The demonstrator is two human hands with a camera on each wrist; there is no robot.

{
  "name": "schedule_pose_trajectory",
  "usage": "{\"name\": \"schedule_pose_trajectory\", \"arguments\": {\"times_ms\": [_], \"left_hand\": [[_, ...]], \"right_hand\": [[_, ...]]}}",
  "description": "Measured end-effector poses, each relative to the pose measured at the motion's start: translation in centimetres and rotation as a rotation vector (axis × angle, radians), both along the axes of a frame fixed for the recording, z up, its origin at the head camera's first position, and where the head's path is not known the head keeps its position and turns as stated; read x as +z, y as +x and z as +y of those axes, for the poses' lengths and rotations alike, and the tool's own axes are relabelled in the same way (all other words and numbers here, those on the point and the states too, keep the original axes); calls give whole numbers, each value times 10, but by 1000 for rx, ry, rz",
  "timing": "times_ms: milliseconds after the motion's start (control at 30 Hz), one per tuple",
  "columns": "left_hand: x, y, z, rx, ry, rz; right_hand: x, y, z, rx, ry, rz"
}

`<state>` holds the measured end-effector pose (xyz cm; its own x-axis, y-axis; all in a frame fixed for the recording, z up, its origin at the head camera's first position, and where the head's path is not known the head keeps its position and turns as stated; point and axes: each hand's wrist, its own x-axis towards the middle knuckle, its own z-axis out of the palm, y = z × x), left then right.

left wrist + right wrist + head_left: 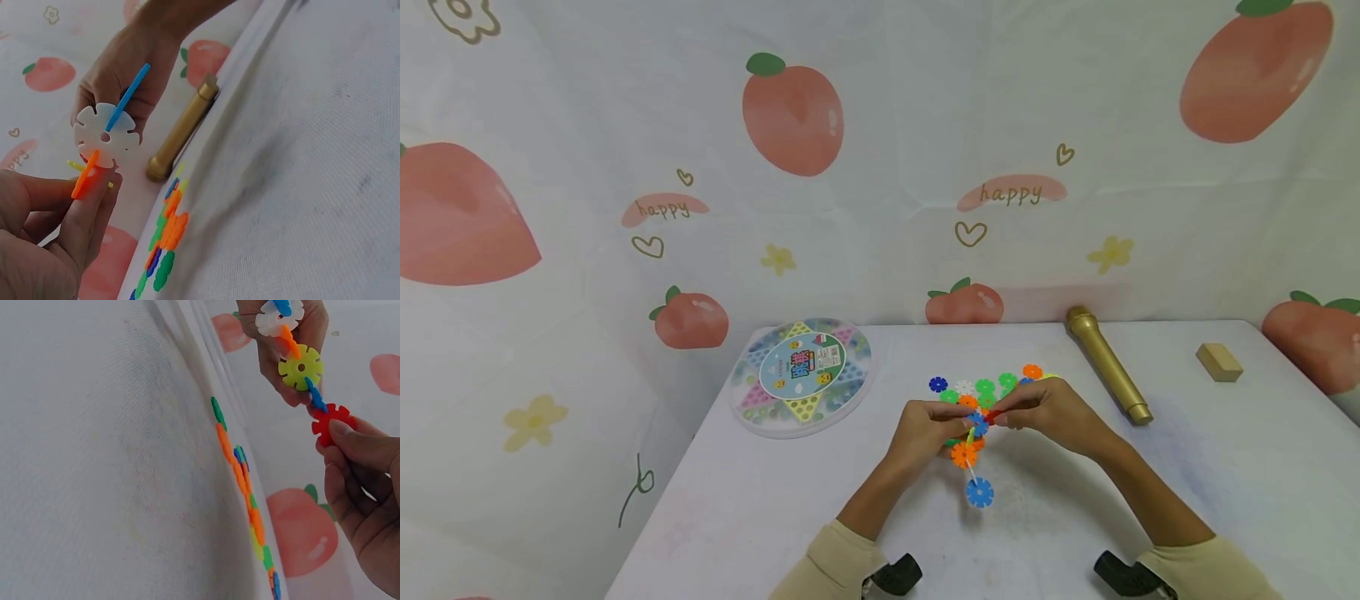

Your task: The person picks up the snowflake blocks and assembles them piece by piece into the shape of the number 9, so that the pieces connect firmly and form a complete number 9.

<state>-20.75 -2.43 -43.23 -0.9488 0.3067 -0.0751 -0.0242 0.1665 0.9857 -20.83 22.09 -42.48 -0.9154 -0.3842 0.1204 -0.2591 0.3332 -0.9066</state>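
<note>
Both hands hold up a chain of slotted plastic snowflake discs above the table. My left hand grips the chain near its yellow disc and a blue disc. At the chain's far end, my right hand pinches a red disc between thumb and fingers; the red disc meets the edge of that blue one. On the other side of the yellow disc come an orange disc, a white disc and, at the near end, another blue disc. The left fingers partly hide the yellow disc in the left wrist view.
Loose snowflake discs in several colours lie on the table behind the hands. A round game box lies at the back left. On the right are a gold microphone-shaped tube and a wooden block. A fruit-print cloth hangs behind.
</note>
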Motion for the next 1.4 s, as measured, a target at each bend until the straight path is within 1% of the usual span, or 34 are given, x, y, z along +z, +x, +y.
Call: {"name": "schedule_pose_trajectory", "arguments": {"times_ms": [167,333,400,533,633,833,967,1100,1233,1400], "left_hand": [[0,0,1,19,4,-7],[-1,1,1,35,16,-25],[-1,0,1,34,29,-34],[-1,1,1,34,48,-46],[-1,1,2,36,47,-50],[-2,1,3,33,36,-49],[-2,1,3,28,51,-57],[-1,2,4,10,61,-76],[0,3,5,-12,66,-100],[1,5,5,-36,50,-104]], "right_hand": [[-2,0,-2,-10,-25,-9],[-3,2,-4,-30,-5,1],[-3,3,-5,-31,9,18],[-4,4,-7,-40,11,21],[-5,4,-7,-39,4,25],[-8,3,-7,-24,23,52],[-7,3,-6,-30,33,31],[-5,2,-3,-25,44,7],[-3,0,-1,-16,59,8],[-1,0,3,2,63,11]]}}
